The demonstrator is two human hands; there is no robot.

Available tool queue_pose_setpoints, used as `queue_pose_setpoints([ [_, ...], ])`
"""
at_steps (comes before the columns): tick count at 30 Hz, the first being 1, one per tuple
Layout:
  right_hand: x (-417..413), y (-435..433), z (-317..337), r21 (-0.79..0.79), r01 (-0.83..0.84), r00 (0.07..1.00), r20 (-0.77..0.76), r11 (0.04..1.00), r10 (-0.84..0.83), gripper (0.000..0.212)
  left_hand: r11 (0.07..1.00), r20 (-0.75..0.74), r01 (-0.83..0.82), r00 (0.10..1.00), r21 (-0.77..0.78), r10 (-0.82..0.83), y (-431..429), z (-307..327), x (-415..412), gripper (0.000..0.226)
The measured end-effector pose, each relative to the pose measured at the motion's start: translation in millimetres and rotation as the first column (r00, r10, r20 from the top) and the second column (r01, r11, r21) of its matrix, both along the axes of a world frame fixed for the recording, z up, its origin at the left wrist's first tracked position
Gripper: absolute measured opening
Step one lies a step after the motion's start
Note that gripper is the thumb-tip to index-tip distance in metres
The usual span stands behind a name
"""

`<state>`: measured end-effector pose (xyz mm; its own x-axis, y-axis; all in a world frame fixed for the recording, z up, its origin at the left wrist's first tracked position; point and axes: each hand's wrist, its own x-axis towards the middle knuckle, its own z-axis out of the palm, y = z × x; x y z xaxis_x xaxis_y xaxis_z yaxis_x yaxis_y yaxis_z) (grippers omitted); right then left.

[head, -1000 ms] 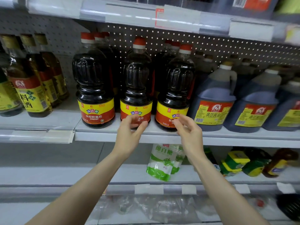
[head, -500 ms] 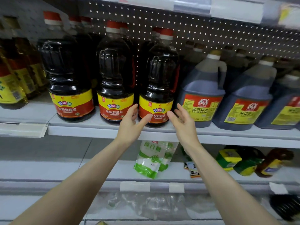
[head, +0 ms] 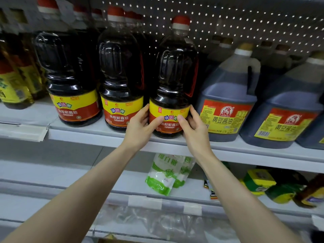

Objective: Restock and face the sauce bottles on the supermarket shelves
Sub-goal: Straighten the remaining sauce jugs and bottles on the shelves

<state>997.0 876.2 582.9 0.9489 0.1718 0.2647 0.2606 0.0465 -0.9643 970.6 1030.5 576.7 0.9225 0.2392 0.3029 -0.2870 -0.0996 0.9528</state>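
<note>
Hands: left hand (head: 140, 127) and right hand (head: 194, 130) hold one sauce bottle (head: 173, 76) low down | Where: mid frame, shelf (head: 105, 137) front | Done: two neighbor bottles (head: 121, 67) face out | Left: probably line this one up

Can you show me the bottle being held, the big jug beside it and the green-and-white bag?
held bottle (head: 175, 85), head view, its dark body
big jug (head: 226, 118), head view, front label
green-and-white bag (head: 161, 178), head view, its front
</note>
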Motion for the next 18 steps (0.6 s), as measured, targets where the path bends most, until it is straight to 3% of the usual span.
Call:
queue_pose_setpoints([
  [18,-1.0,9.2,-2.8,0.000,0.117,0.993,-0.004,0.993,-0.117,0.057,0.994,0.042,0.099,0.994,0.045,-0.101,8.7,-2.8,5.7,0.050],
])
